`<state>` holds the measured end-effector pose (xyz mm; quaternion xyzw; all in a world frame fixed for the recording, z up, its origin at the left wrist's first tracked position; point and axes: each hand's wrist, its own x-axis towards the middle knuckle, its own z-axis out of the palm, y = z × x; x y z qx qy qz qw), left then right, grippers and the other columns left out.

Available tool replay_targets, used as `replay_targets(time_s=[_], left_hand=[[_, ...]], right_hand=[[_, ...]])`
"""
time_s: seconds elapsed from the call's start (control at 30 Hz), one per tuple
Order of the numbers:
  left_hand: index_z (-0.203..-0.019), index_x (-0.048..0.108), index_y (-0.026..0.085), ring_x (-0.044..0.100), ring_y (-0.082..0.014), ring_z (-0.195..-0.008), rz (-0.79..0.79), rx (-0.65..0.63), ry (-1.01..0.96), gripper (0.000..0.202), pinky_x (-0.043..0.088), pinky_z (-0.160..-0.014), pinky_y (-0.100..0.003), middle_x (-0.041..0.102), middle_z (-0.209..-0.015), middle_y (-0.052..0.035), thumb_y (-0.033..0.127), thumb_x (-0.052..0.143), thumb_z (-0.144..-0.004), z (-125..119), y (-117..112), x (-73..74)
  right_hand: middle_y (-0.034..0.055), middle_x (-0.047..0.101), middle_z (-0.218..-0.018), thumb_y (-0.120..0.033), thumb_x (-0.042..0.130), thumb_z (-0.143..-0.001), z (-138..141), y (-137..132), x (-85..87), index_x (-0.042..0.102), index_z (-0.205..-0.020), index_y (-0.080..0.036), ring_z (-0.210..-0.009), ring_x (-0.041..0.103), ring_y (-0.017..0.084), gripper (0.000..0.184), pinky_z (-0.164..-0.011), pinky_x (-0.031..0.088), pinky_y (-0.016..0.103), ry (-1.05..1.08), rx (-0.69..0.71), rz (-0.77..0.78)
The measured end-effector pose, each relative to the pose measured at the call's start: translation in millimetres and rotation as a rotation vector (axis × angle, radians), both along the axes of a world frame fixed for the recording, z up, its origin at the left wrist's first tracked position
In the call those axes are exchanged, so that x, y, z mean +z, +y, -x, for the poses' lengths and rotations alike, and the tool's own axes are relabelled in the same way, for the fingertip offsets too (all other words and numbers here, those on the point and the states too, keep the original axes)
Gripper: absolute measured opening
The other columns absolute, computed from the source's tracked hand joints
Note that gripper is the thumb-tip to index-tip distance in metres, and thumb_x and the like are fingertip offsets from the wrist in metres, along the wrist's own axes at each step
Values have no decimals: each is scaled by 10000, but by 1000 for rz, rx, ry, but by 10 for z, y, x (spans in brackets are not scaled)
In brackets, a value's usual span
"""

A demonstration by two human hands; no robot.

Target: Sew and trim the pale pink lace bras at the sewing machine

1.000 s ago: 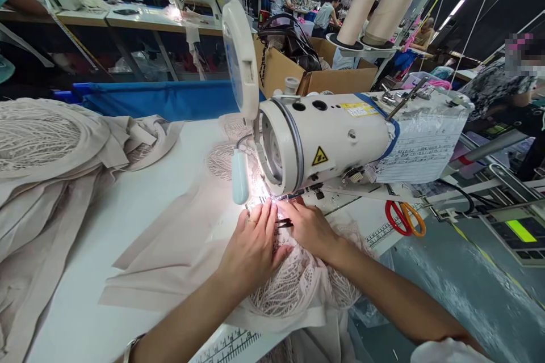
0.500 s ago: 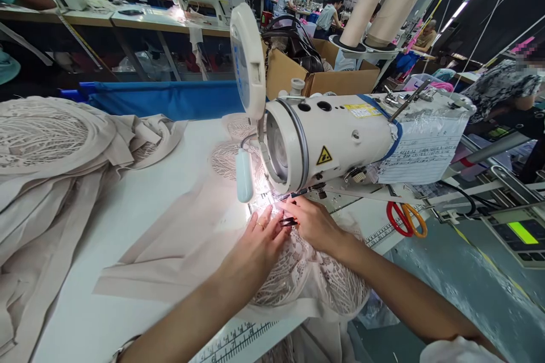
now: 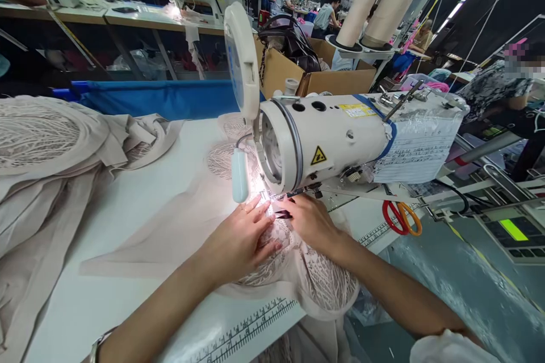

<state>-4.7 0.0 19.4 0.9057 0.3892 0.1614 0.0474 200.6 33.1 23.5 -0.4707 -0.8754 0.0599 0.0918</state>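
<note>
Pale beige lace fabric lies under the head of a smooth, barrel-shaped white sewing machine, all stringy leaf-vein texture in rounded panels, with a sheer, flat stretch off to the left. The left hand rests palm down on it, fingers a bit spread. The right hand has its fingers curled around a small dark-bladed tool, tips right by the lit needle area. Glossy white counter, soft crumpled cloth pile on the left, loop-handled scissors on the right.
</note>
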Motion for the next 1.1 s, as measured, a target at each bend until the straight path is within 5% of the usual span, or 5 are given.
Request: replay_targets(time_s=[0.13, 0.3, 0.53, 0.7, 1.1], left_hand=[[-1130, 666, 47, 588, -372, -1164, -166, -1, 187, 308, 481, -989, -524, 653, -1195, -223, 253, 524, -951, -159, -111, -130], [-1284, 600, 56, 584, -328, -1186, -264, -39, 222, 361, 455, -1003, -459, 637, -1306, -184, 225, 463, -996, -229, -211, -253], [-1126, 701, 80, 629, -285, -1136, -257, -43, 107, 349, 422, -1062, -445, 713, -1203, -134, 224, 399, -1027, -128, -120, -201], [-1159, 689, 78, 652, -283, -1086, -221, -63, 23, 394, 435, -1042, -464, 746, -1098, -120, 301, 385, -1043, -109, -93, -169], [-1070, 727, 122, 594, -306, -1142, -242, -22, 59, 461, 352, -1039, -485, 728, -1169, -102, 341, 322, -1059, -66, -86, -122]], right_hand=[[29, 617, -967, -192, 602, -930, -217, -385, -35, 628, -910, -202, -788, 611, 160, 34, -604, 381, 260, 49, -117, -42], [27, 606, -841, -273, 596, -947, -376, -642, -286, 562, -759, -195, -676, 587, 159, 206, -588, 362, 277, 63, -103, -184], [16, 720, -713, -186, 558, -903, -415, -258, -224, 617, -979, -170, -619, 646, 171, 97, -585, 352, 274, 12, 47, -81], [-23, 793, -912, -140, 572, -784, -334, 9, 5, 515, -1407, -312, -778, 714, 202, 649, -598, 356, 272, -120, 143, 166], [24, 791, -987, -139, 552, -792, -190, 140, 102, 569, -1400, -292, -866, 712, 220, 627, -651, 404, 272, -215, 137, 156]])
